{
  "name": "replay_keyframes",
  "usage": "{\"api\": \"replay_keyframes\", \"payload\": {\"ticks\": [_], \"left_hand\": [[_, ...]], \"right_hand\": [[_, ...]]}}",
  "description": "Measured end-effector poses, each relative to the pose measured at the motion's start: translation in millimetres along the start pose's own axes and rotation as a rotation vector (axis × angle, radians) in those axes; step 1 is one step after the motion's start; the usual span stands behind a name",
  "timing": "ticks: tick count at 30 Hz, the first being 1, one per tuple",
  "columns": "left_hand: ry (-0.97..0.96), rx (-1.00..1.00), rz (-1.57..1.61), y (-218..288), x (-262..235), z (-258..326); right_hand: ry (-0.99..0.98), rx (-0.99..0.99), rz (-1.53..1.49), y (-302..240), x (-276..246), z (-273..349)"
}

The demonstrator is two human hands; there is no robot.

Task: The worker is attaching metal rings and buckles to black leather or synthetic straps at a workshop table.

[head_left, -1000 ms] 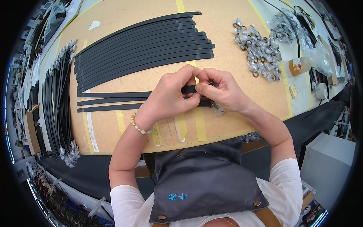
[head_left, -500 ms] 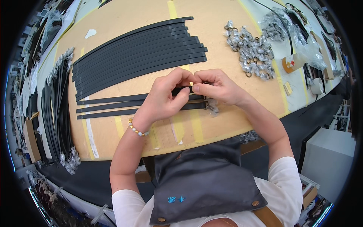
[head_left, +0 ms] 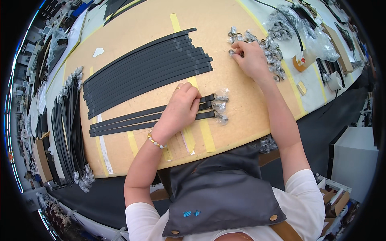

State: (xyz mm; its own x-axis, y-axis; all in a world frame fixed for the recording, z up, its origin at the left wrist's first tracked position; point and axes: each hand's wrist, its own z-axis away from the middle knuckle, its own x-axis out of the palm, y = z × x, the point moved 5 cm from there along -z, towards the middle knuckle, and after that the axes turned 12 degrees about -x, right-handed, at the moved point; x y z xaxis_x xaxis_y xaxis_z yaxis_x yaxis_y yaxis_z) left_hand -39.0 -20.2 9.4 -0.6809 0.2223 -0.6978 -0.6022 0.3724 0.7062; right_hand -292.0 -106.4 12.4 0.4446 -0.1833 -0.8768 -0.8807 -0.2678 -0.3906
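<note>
Here, right fingers (head_left: 240,45) at clasps (head_left: 275,54)

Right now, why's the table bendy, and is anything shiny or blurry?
In the head view, the fisheye lens bows the table along its near edge and leaves black corners; in that head view, wrapped clasps glint, black straps look fairly crisp, and lower-left rim clutter is hard to make out.

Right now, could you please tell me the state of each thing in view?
Near straps: lying lengthwise, wrapped fittings at right ends
Strap row: laid side by side
Fittings pile: loose, wrapped in clear plastic
Left hand: bent over near straps
Right hand: at fittings pile, grip unclear
Apron: worn
</note>
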Motion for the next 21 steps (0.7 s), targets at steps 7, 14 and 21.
{"api": "replay_keyframes", "payload": {"ticks": [7, 14, 21], "left_hand": [[-0.106, -0.200, -0.004, 1.2, -2.4, -14.3], [0.113, -0.081, -0.192, -16.7, -6.6, -41.4], [0.012, -0.066, -0.153, -8.6, -7.5, -30.9]], "right_hand": [[0.046, 0.101, -0.541, -18.2, 5.6, 2.8], [-0.192, 0.051, -1.222, -25.5, 21.8, 3.4], [-0.254, 0.122, -1.526, -31.2, 26.9, 8.0]]}}
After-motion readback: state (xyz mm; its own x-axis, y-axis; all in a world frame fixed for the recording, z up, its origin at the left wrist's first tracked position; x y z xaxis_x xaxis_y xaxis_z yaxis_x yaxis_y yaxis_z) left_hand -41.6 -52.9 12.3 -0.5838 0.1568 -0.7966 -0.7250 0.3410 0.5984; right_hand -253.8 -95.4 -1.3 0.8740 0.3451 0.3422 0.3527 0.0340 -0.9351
